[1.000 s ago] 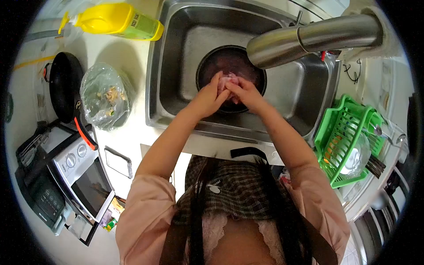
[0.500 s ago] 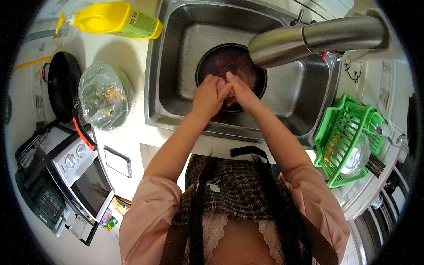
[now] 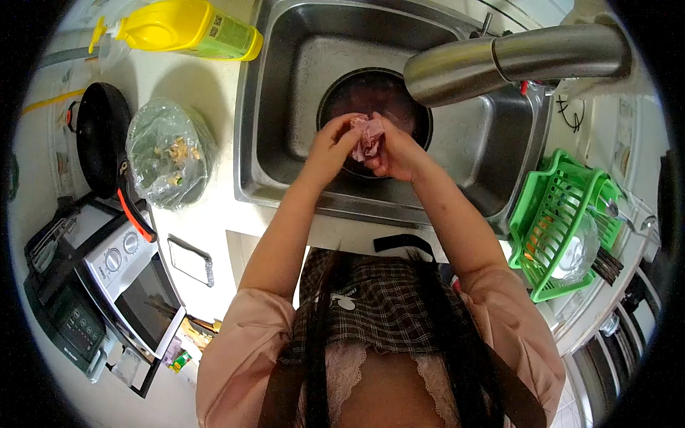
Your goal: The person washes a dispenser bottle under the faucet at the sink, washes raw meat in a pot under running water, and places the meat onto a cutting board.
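Note:
A clump of pink raw meat (image 3: 367, 138) is held between my two hands, over a dark round bowl (image 3: 325, 114) in the steel sink (image 3: 307, 60). Reddish liquid shows inside the bowl. My left hand (image 3: 334, 146) grips the meat from the left, with its fingertips on the top of the clump. On the right side, my right hand (image 3: 397, 151) has its fingers curled round the meat. The hands hide the near part of the bowl.
The steel faucet (image 3: 514, 57) reaches over the sink from the right. Left of the sink are a yellow bottle (image 3: 185, 30), a bag-lined bin with scraps (image 3: 171, 157) and a black pan (image 3: 103, 139). A green dish rack (image 3: 560, 228) stands at the right.
The hands were pressed together low over the bowl, mostly covering the meat. Now they are slightly apart, the right hand has turned, and more of the clump shows between them.

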Demonstrator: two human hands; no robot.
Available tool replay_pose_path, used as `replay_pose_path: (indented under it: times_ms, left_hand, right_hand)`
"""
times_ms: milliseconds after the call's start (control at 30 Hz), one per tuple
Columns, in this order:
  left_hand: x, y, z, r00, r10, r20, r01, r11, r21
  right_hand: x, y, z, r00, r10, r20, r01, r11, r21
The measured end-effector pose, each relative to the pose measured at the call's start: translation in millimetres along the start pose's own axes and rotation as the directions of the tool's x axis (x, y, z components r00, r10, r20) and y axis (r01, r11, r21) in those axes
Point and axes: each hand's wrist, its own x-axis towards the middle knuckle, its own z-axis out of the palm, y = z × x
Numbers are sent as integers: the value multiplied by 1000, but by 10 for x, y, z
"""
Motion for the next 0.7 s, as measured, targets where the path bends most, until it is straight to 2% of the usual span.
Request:
replay_pose_path:
  times_ms: [67,300,367,467,533,567,600,633,667,700]
  left_hand:
    - [-10,34,-53,991,-84,104,91,994,-62]
    - [-10,50,-99,981,-64,181,57,997,47]
    - [-12,37,-65,971,-99,216,130,982,-135]
    - [2,-72,-51,985,-51,167,71,991,-115]
    - [-17,-47,-26,992,-34,122,42,997,-62]
    - [-25,-38,-19,997,-13,79,14,1000,-6]
    - [-27,-39,-22,997,-13,78,14,1000,-6]
    - [-28,-45,-29,995,-61,83,62,998,-7]
    - [-28,-55,-35,990,-108,87,110,994,-8]
    - [-24,-93,-39,990,-109,87,110,994,-8]
  right_hand:
    - [3,2,2,1000,12,-5,-12,1000,-18]
    - [-4,-17,-20,998,35,-56,-38,997,-69]
    - [-9,-19,-36,998,29,-52,-32,997,-74]
    - [4,-36,-57,999,31,-35,-36,991,-130]
    - [-11,-69,-37,979,-75,-192,-17,899,-437]
    - [1,-54,-40,979,-75,-191,-17,899,-437]
    - [25,-22,-49,911,-371,-179,195,771,-607]
    - [51,7,-64,769,-630,-107,354,560,-749]
    - [75,32,-96,769,-630,-107,354,560,-749]
    - [97,58,-139,750,-662,8,464,517,-719]
